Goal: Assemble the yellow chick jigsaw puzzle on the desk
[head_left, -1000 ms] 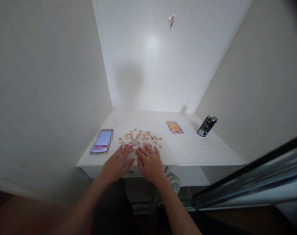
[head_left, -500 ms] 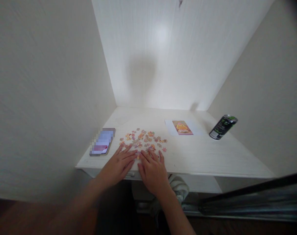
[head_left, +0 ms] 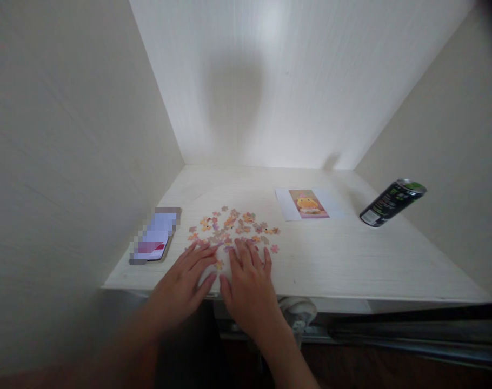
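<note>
Loose jigsaw puzzle pieces (head_left: 232, 222) in pink, orange and tan lie scattered over the white desk top. My left hand (head_left: 188, 275) rests palm down at their near left side, its fingers stretched out over the closest pieces. Beside it, my right hand (head_left: 250, 275) lies with fingers spread at the near right side of the pieces. Between the two hands sits a single yellowish puzzle piece (head_left: 219, 265). Neither hand grips anything; some pieces are hidden under the fingers.
A phone (head_left: 157, 237) with a lit screen lies at the left edge. Behind and right of the pieces is a paper sheet with a printed yellow character picture (head_left: 308, 204). A dark drink can (head_left: 392, 203) stands at the right. Pale walls enclose the desk (head_left: 351, 259).
My hands have moved slightly apart at the thumbs, uncovering the yellowish piece. My right fingers reach a little farther into the pieces. The view has tilted down and come closer.
</note>
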A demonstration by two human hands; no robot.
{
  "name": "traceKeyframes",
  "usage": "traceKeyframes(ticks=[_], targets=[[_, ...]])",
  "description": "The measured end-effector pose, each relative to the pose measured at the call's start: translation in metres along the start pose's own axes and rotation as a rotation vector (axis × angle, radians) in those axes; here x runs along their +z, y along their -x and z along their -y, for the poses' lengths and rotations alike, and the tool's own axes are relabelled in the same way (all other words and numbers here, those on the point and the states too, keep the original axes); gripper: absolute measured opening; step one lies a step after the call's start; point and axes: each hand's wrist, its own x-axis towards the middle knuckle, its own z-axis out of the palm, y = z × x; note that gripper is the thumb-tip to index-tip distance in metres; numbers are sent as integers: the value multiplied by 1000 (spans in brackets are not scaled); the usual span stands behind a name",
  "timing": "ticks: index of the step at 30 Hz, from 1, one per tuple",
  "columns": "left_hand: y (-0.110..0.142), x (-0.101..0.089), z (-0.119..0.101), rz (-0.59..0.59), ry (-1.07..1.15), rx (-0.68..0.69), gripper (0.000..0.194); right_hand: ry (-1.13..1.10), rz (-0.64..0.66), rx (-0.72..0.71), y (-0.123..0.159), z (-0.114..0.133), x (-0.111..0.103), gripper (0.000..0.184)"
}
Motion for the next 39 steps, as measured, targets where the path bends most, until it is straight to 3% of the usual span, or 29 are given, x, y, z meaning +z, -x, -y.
traceKeyframes(ticks=[5, 9, 12, 16, 20, 24, 29, 35, 39], targets=[[-3, -2, 6, 21, -89, -108, 45, 46, -9, 52, -22, -16, -1, 61], [-13, 3, 12, 244, -197, -278, 70, 96, 8, 103, -43, -31, 3, 76], [-23, 4, 12, 391, -171, -247, 74, 88, 51, 16, -51, -37, 4, 71], [-40, 4, 12, 324, -122, -95, 66, 34, 97, -83, -43, -43, -2, 63], [-66, 14, 23, 291, -75, -50, 60, 60, 83, -64, -22, -53, -11, 50], [-81, 25, 36, 325, -115, -128, 73, 143, 55, 28, -10, -66, -16, 51], [-63, 19, 31, 334, -156, -152, 77, 145, 67, 103, -37, -75, -9, 66], [-52, 9, 2, 452, -97, -12, 76, 74, 112, 17, -89, -71, -1, 52], [-68, 18, -2, 406, -115, -4, 81, 53, 96, 22, -76, -69, -15, 48]])
